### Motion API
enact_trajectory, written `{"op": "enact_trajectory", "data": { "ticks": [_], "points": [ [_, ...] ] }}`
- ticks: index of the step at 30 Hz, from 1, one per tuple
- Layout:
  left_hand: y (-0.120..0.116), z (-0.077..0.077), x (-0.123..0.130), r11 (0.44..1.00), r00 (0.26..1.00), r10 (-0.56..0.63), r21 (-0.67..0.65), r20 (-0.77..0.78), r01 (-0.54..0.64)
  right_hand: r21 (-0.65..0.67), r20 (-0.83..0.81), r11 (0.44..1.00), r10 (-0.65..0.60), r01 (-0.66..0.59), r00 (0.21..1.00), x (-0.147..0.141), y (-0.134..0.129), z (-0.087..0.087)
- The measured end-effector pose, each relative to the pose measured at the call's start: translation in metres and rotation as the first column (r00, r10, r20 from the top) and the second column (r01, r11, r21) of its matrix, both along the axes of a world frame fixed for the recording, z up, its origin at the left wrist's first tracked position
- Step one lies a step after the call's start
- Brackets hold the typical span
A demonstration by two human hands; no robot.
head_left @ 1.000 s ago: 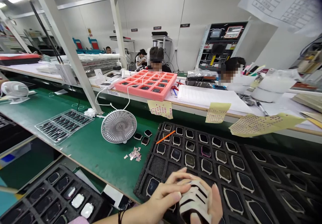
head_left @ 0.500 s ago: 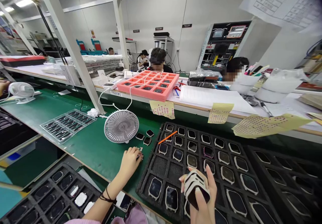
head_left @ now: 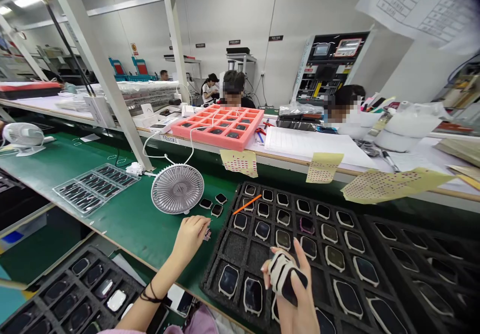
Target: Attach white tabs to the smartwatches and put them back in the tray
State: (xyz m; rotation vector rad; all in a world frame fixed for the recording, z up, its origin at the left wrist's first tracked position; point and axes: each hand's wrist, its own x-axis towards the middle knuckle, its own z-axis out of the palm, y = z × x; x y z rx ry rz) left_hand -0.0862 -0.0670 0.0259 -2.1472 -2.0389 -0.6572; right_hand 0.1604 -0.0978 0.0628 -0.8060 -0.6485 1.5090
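**Q: What lies on the left of the desk?**
A: The green desk carries a clear tray of dark parts, then a white fan. Just past the fan sit a few small black watch cases.

**Q: What is the left hand doing?**
A: The left hand reaches in from the lower left, just beside the fan. Its fingers are pressed together at a tiny heap of scraps, perhaps pinching one, though they are too small to be sure.

**Q: And the right hand?**
A: The right hand is at the bottom centre, over a black foam tray with rows of watch cases. Its fingers curl upward, gripping a stack of white-rimmed cases against the palm.

**Q: Where is that stack?**
A: It is in that hand, above the tray's lower rows and not touching the desk.
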Motion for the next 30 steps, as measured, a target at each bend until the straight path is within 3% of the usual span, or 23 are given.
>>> {"op": "enact_trajectory", "data": {
  "ticks": [2,4,6,9,16,22,26,30],
  "points": [
    [-0.007,0.022,0.015,0.96,0.976,-0.206,0.209,0.072,0.188,-0.065,-0.109,0.993,0.089,-0.096,0.99,-0.001,0.005,0.001],
    [-0.016,0.047,0.035,0.834,0.883,-0.469,0.346,0.031,0.43,-0.137,-0.224,0.97,0.166,-0.2,0.96,-0.002,0.009,0.001],
    [-0.022,0.069,0.053,0.713,0.764,-0.645,0.34,-0.025,0.613,-0.189,-0.323,0.934,0.231,-0.301,0.918,-0.003,0.011,0.001],
    [-0.026,0.09,0.071,0.621,0.649,-0.76,0.262,-0.029,0.739,-0.217,-0.413,0.891,0.285,-0.398,0.865,-0.005,0.007,0.003],
    [-0.021,0.101,0.078,0.544,0.564,-0.797,0.151,-0.216,0.825,-0.223,-0.481,0.849,0.332,-0.48,0.811,-0.005,0.002,0.003],
    [-0.025,0.105,0.078,0.546,0.556,-0.754,0.136,-0.351,0.827,-0.197,-0.479,0.829,0.384,-0.523,0.789,-0.004,0.001,0.0],
    [-0.028,0.106,0.08,0.522,0.508,-0.74,0.1,-0.44,0.847,-0.204,-0.485,0.811,0.403,-0.548,0.776,-0.004,-0.001,0.003],
    [-0.03,0.106,0.08,0.515,0.492,-0.721,0.097,-0.488,0.852,-0.206,-0.483,0.837,0.364,-0.508,0.796,-0.004,-0.002,0.003]
  ]
}}
